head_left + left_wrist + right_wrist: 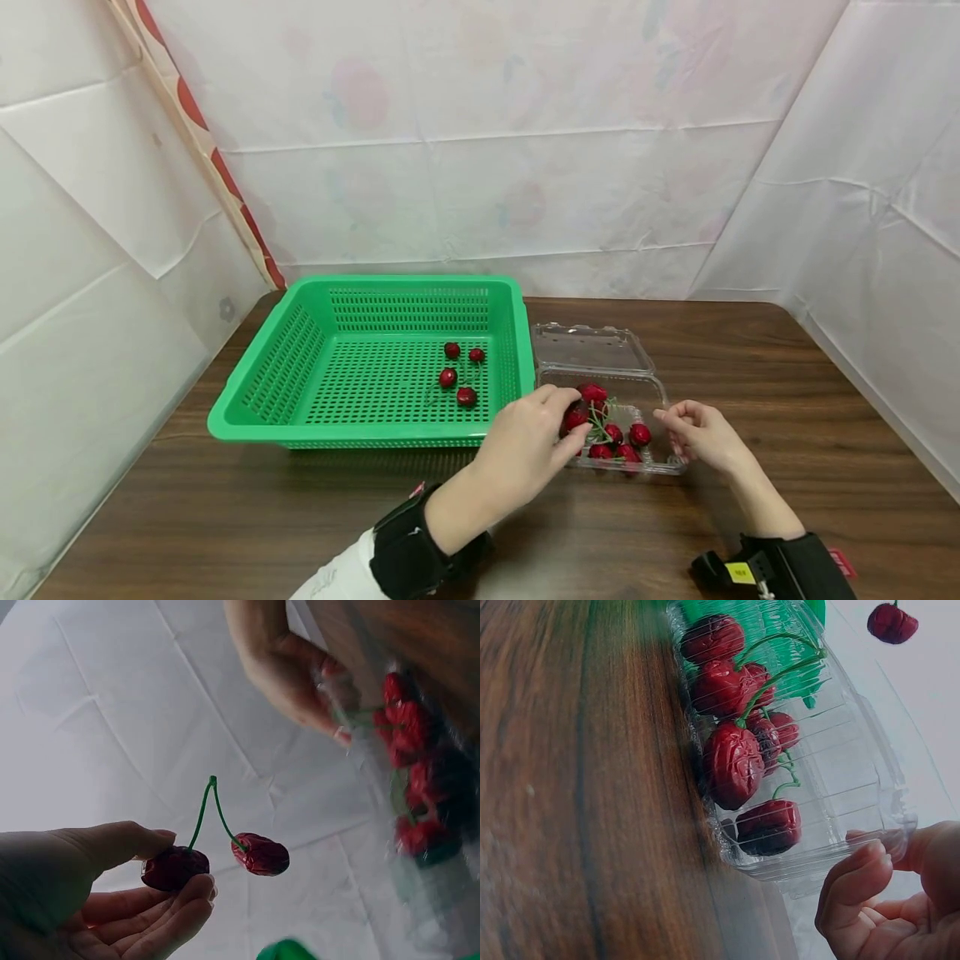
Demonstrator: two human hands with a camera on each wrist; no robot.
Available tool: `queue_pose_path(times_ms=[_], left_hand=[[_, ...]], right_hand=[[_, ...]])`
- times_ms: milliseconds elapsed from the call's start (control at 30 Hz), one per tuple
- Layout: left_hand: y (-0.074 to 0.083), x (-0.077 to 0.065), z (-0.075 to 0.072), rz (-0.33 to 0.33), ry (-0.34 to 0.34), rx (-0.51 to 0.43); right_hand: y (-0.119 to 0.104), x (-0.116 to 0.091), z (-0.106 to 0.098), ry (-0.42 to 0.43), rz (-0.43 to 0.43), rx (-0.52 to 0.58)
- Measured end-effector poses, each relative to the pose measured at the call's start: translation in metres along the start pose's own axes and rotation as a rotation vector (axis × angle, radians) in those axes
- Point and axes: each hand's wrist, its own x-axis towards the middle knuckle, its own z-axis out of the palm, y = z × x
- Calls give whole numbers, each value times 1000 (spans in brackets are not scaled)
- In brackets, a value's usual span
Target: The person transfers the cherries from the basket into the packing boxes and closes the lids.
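Observation:
My left hand (521, 442) pinches one cherry (176, 868) between thumb and fingers above the clear plastic box (855, 772). From that cherry a forked green stem leads to a second cherry (261, 855), which hangs free beside the fingers. My right hand (703, 437) grips the rim of the box at its right side, thumb and fingers pinching the plastic. Several wrinkled dark-red cherries (735, 765) with green stems lie inside the box. In the head view the left fingers partly hide the held pair and the box's left part.
Left of the box stands a green perforated basket (360, 437) with several cherries (467, 397) on its right side. The box's clear lid (592, 346) lies folded back behind it. White sheeting (450, 200) bounds the brown wooden table (225, 517) at the back and sides.

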Motion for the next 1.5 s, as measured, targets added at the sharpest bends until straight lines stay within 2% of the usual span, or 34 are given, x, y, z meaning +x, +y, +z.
queue_pose_path(times_ms=[167,333,633,800,1000,1200,1500], left_hand=[[4,2,13,0,-30,33],[4,4,26,8,-32,81],[-2,6,46,-29,-91,87],[-3,8,54,-59,-122,137],[0,10,62,-60,-137,213],[-2,10,68,-63,-134,235],[-4,13,77,-85,-205,261]], right_hand=[[0,-1,0,-4,-6,3],[1,-1,1,-12,-13,19],[1,-1,1,-3,-9,8],[1,-1,0,-11,4,22],[1,-1,0,-17,10,41],[1,-1,0,-12,3,20],[2,0,0,-16,-6,24]])
